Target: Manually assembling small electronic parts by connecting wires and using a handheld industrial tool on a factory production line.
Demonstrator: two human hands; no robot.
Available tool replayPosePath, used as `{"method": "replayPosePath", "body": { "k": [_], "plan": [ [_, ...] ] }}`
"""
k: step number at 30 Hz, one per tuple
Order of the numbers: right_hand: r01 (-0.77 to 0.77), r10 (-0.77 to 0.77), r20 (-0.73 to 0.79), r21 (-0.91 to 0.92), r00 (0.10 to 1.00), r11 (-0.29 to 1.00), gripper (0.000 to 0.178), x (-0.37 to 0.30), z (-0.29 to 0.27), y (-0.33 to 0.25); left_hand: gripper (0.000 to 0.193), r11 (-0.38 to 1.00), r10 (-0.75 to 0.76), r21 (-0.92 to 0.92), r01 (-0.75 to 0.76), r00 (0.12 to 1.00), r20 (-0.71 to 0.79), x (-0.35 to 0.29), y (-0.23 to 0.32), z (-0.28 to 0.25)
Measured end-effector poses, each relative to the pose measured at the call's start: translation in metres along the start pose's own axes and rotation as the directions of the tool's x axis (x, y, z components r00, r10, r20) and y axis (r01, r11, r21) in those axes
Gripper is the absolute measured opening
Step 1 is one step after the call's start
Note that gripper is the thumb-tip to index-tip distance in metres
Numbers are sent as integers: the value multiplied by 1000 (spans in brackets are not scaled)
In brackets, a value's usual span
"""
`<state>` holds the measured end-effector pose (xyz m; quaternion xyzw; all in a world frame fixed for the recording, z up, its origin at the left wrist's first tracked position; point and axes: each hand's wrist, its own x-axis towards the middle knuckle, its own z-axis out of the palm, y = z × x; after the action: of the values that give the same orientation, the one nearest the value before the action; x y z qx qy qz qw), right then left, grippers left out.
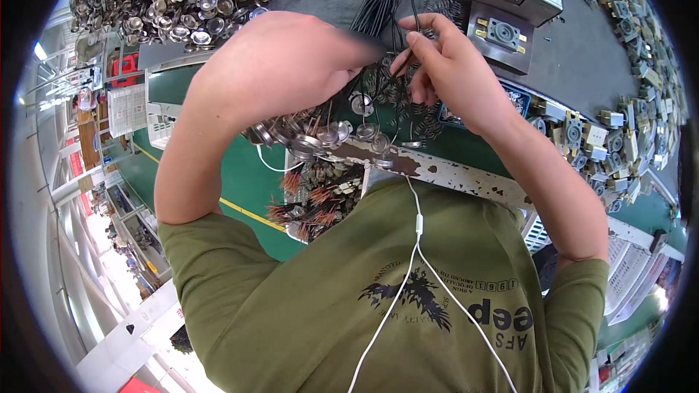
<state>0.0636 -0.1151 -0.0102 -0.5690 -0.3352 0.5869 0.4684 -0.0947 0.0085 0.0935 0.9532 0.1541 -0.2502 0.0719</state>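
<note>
My left hand (309, 51) is closed with its back turned up. Its fingertips are blurred and partly hidden beside a bundle of black cables (382, 4), so what they pinch cannot be made out. Just to its right, my right hand (455, 62) has thumb and fingers bent together around a black cable (402, 65). Below both hands, several round metal caps (366, 132) with thin leads hang near the bench's front edge. Dark coil springs (393, 94) lie in a heap under and between the hands.
A large heap of round metal caps (182, 0) covers the far left. At right stand a metal fixture (502, 33) holding a square grey part, a blue tray (518, 94) of small parts, and piled grey switch-like blocks (633, 51). Orange-tipped wires (313, 196) lie below the bench edge.
</note>
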Motion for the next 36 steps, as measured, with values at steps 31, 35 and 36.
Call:
{"method": "replayPosePath", "body": {
  "k": [31, 35, 36],
  "plan": [
    [-110, 70, 114, 397, 991, 911, 25, -42, 30, 14, 17, 983, 62, -178, -55, 997, 35, 15, -1, 15],
    [12, 54, -71, 700, 996, 714, 18, -79, 24, -9, 14, 952, 94, -284, -112, 993, -76, 6, -2, 15],
    [16, -14, -9, 701, 1000, 713, 23, -81, 10, -6, 20, 942, 58, -326, -78, 996, -71, 5, -4, 7]
  ]
}}
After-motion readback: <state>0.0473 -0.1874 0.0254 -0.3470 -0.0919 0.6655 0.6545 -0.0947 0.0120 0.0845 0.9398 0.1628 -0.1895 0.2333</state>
